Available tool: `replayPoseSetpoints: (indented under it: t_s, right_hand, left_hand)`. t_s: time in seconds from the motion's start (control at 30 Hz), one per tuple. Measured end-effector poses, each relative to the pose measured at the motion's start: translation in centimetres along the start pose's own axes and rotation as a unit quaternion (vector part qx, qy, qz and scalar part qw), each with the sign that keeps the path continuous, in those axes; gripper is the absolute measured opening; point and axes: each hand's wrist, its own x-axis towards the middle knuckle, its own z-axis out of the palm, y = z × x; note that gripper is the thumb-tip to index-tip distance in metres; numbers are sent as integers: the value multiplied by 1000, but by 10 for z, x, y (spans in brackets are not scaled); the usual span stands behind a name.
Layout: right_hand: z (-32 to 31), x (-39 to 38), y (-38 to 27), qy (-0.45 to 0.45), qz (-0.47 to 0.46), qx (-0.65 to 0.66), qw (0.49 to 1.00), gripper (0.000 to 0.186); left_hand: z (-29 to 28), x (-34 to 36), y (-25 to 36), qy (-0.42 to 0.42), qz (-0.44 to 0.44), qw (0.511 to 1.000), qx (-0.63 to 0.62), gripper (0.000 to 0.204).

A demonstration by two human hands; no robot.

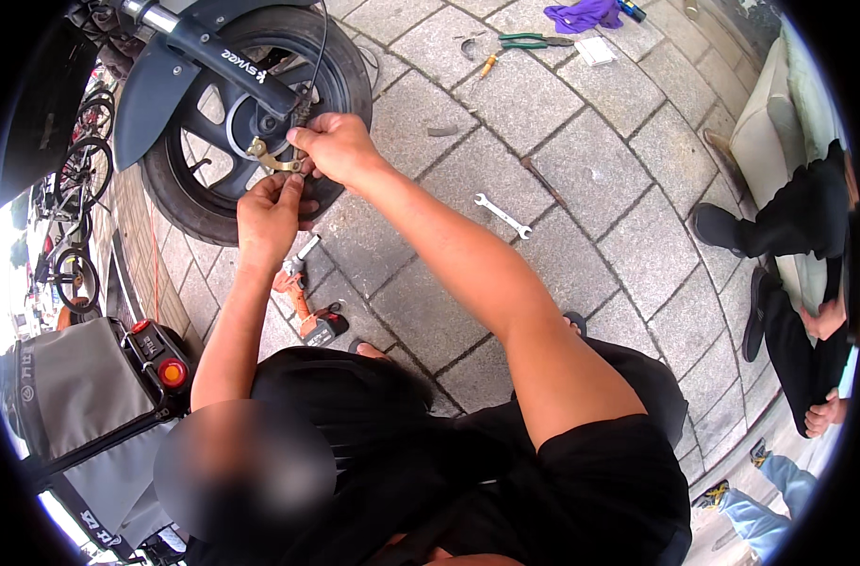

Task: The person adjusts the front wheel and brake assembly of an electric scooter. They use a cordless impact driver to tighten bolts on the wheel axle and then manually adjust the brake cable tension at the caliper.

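Note:
A scooter wheel (353, 71) with a black tyre stands at the upper left, under a dark fork leg (246, 80). At its hub sits a brass-coloured brake arm (272, 160). My left hand (268, 219) is closed, its fingertips pinched at the arm's lower end; what they hold is too small to tell. Just above, my right hand (340, 149) has thumb and finger closed on the lower end of the brake cable (303, 110), beside the brake arm. The fingers hide part of the cable's end.
An orange and black cordless impact driver (303, 307) lies below the wheel. On the paving lie a spanner (503, 216), green-handled pliers (534, 41), a small screwdriver (488, 65) and a purple cloth (583, 15). People sit at right; a grey delivery box (90, 377) stands at left.

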Motion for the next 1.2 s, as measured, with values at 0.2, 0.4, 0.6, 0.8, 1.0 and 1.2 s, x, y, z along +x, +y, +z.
replayPoseSetpoints:
  t_s: [0.2,0.4,0.6,0.8,1.0,1.2]
  right_hand:
    - [-4,0,3,7,24,73,997,23]
    - [-13,-2,-2,-35,23,8,999,28]
    - [-46,7,-10,-56,19,-60,996,39]
    - [-201,22,-22,223,57,-186,955,30]
    - [-307,52,36,255,104,-549,789,37]
    - [-297,82,59,116,76,-748,650,40]
  left_hand:
    - [4,3,1,-10,-58,996,-70,24]
    - [-8,3,5,-41,-73,985,-149,29]
    - [-7,5,-2,-40,-61,982,-173,26]
    - [-9,7,3,-60,-54,982,-169,26]
    - [-10,9,0,-74,-51,986,-138,25]
    - [-13,6,-2,-92,-37,988,-117,25]
